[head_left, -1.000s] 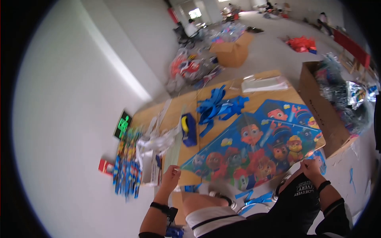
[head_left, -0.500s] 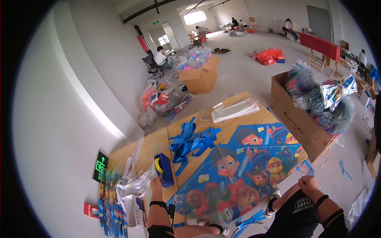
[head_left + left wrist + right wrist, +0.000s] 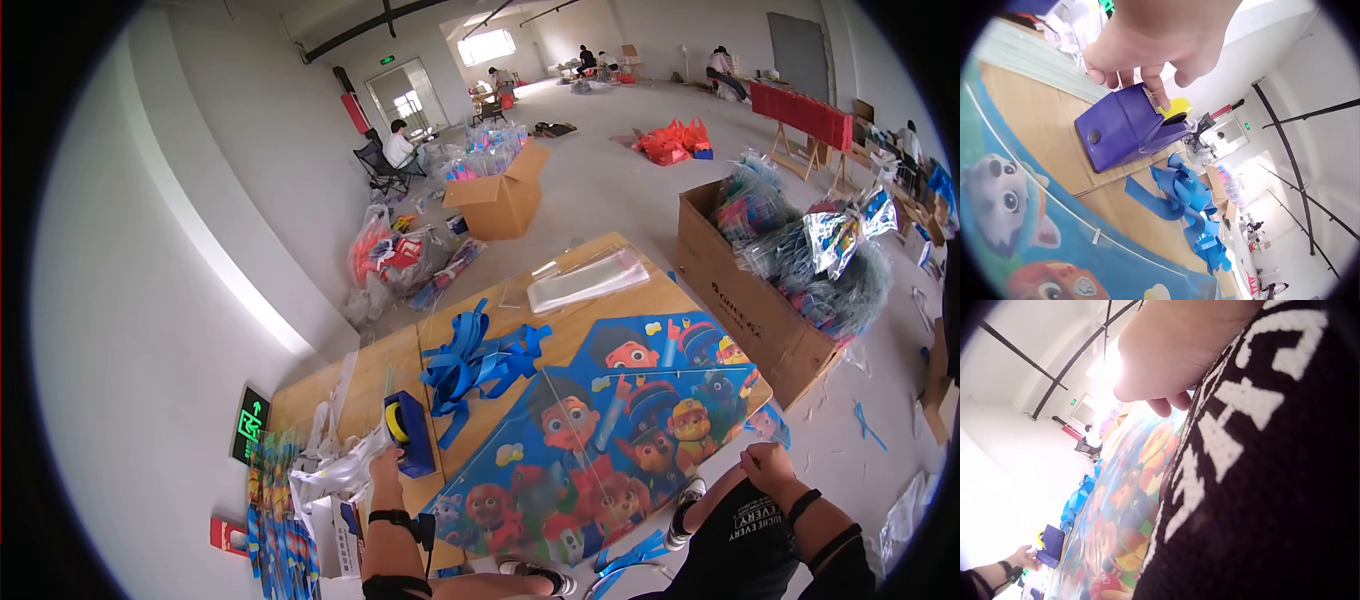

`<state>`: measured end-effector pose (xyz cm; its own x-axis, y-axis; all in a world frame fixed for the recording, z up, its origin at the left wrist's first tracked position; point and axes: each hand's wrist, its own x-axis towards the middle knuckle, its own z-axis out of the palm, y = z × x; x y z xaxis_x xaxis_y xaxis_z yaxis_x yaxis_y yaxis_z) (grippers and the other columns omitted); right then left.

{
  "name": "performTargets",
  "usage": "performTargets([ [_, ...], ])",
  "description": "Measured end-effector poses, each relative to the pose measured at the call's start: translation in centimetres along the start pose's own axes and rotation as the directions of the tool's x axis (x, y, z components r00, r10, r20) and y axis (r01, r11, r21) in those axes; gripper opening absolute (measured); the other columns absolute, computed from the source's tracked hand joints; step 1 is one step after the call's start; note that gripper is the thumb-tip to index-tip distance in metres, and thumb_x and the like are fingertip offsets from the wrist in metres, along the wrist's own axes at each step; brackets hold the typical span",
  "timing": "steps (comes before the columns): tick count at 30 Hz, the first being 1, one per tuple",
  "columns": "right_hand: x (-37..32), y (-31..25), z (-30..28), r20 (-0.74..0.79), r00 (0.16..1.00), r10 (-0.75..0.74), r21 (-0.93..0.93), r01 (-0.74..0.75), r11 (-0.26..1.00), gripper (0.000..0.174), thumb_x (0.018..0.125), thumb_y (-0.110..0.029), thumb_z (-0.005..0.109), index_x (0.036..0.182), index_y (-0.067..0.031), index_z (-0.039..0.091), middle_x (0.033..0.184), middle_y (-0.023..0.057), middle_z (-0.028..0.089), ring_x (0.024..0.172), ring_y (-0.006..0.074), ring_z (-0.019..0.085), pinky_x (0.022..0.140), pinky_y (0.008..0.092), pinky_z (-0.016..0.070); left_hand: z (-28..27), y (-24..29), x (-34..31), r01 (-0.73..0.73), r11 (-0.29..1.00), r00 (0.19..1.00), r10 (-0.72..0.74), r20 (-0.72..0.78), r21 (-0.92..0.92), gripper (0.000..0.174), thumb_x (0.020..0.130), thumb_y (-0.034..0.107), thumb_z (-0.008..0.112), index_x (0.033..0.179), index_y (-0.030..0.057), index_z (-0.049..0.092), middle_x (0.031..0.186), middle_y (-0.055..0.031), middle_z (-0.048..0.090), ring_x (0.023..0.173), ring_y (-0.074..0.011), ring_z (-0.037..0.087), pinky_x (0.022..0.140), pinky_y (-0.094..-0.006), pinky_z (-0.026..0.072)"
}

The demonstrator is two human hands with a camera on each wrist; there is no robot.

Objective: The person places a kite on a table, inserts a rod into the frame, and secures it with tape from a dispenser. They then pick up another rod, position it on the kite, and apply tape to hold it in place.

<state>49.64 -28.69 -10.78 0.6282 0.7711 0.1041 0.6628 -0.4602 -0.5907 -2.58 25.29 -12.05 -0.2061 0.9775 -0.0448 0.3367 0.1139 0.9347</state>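
My left hand (image 3: 385, 468) is at the near end of a dark blue tape dispenser (image 3: 420, 452). In the left wrist view, one fingertip touches the dispenser's cutter edge, beside the yellow tape roll (image 3: 1179, 107), with the thumb held apart. A blue kite (image 3: 565, 470) printed with cartoon characters lies spread on the table, thin rods across it. My right hand (image 3: 768, 468) rests on my knee at the kite's right, its fingers loosely curled and nothing seen in them. Blue ribbon strips (image 3: 468, 365) lie bunched behind the kite.
Clear plastic sleeves (image 3: 588, 280) lie at the wooden table's far edge. White plastic bags (image 3: 340, 455) and hanging printed strips (image 3: 283, 520) are at the left. A large carton (image 3: 750, 300) of wrapped goods stands at the right. Another carton (image 3: 500, 205) and people are farther back.
My left hand has moved from the kite's left corner to the tape dispenser. The head view has swung and steadied. My right hand stays on the knee.
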Motion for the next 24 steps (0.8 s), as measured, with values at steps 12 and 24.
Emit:
performTargets([
  [12,-0.4,-0.6,0.3,-0.002,1.000,-0.003,-0.067,0.003,0.998,0.024,0.088,-0.022,0.065,0.071,-0.0050,0.071,0.068,0.0166,0.066,0.064,0.0358,0.065,0.061,0.0439,0.0516,-2.6,1.2,-0.3,0.187,0.977,0.976,-0.172,0.132,-0.107,0.051,0.098,0.043,0.054,0.076,0.0024,0.075,0.103,-0.0134,0.075,0.120,-0.0270,0.054,0.110,-0.0470,0.0314],
  [24,0.2,-0.4,1.1,-0.015,0.999,-0.035,-0.060,0.034,0.998,0.023,0.087,-0.020,0.066,0.071,-0.0030,0.069,0.068,0.0170,0.065,0.063,0.0353,0.065,0.059,0.0430,0.0504,-1.6,2.0,0.6,0.595,0.797,0.777,-0.537,0.327,-0.106,0.038,0.098,0.048,0.054,0.117,0.0165,0.065,0.102,0.0044,0.068,0.103,-0.0158,0.047,0.098,-0.0599,0.0354],
])
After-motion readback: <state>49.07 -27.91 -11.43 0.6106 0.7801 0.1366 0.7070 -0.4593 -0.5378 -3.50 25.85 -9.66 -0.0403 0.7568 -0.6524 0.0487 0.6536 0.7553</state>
